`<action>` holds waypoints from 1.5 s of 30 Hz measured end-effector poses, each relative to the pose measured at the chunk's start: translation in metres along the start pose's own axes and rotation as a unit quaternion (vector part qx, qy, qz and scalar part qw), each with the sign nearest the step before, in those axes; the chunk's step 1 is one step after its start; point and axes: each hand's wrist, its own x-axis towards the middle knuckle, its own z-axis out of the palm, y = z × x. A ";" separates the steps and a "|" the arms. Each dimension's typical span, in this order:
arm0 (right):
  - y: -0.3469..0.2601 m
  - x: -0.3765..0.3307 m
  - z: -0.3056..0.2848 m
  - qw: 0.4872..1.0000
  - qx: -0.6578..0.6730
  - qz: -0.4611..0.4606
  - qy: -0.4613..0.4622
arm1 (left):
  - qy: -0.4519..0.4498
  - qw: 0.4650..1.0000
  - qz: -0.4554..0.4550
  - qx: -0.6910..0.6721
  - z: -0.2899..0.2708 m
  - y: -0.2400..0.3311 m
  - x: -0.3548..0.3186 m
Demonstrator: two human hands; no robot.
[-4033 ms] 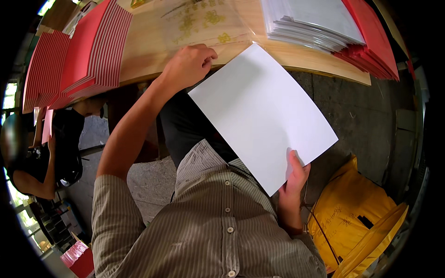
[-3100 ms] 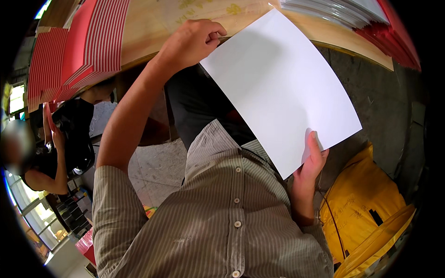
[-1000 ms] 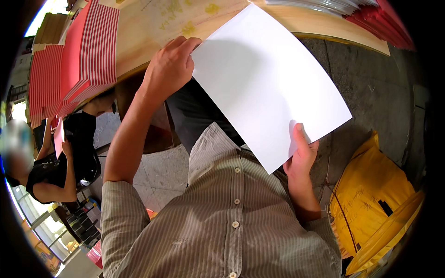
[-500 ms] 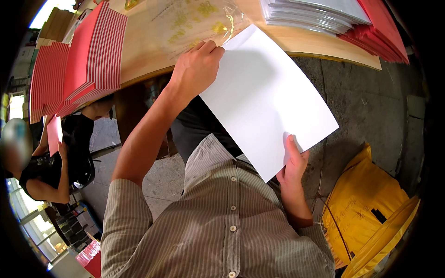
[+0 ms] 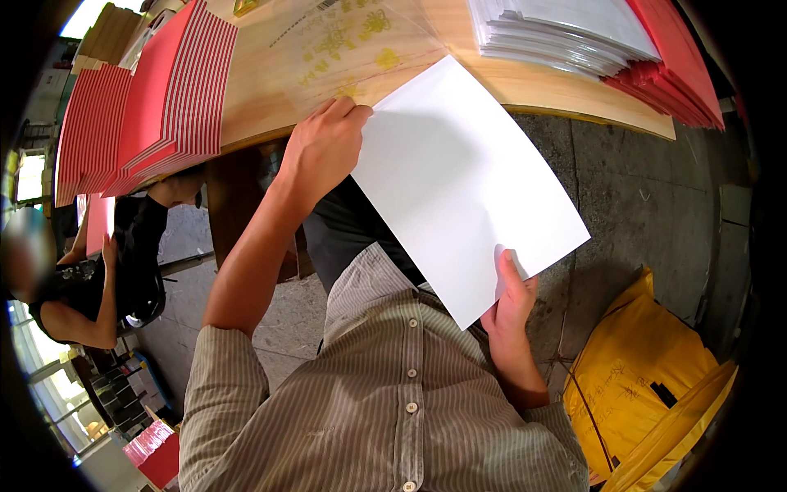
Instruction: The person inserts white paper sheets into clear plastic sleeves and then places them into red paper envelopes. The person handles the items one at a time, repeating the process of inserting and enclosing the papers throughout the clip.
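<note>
Left hand (image 5: 326, 148) at far short edge of white paper (image 5: 463, 180), fingers curled; cannot tell what they pinch. Clear plastic bag (image 5: 361, 37) on table (image 5: 256, 86) beyond. Paper between hands, long axis slanting far left to near right. Right hand (image 5: 511, 305) pinches near short edge, thumb on top.

One white sheet (image 5: 463, 189); two striped red stacks (image 5: 168, 102); one clear-wrapped white stack (image 5: 566, 39); four shirt buttons (image 5: 411, 407); one co-worker (image 5: 82, 283).
</note>
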 end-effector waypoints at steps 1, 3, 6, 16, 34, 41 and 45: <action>0.000 0.000 0.000 1.000 0.000 0.001 0.002 | 0.005 1.000 0.001 -0.005 -0.001 -0.001 -0.002; 0.000 0.000 0.000 1.000 -0.001 0.007 0.004 | 0.005 1.000 -0.006 -0.005 -0.003 -0.003 -0.004; 0.001 0.001 -0.003 1.000 -0.003 0.018 -0.004 | 0.000 1.000 -0.007 -0.010 -0.005 0.001 -0.008; -0.001 0.001 0.007 1.000 -0.018 -0.003 0.004 | 0.009 1.000 -0.018 0.004 -0.002 0.002 -0.012; -0.006 0.000 0.006 0.999 -0.038 0.005 -0.021 | 0.036 0.996 0.036 0.079 0.023 0.031 0.021; -0.006 -0.002 0.008 0.999 -0.042 0.017 -0.003 | -0.022 0.998 -0.022 0.055 0.016 0.027 0.007; -0.002 0.000 0.008 0.998 -0.068 -0.003 -0.007 | 0.018 0.999 0.010 0.034 0.016 0.031 0.004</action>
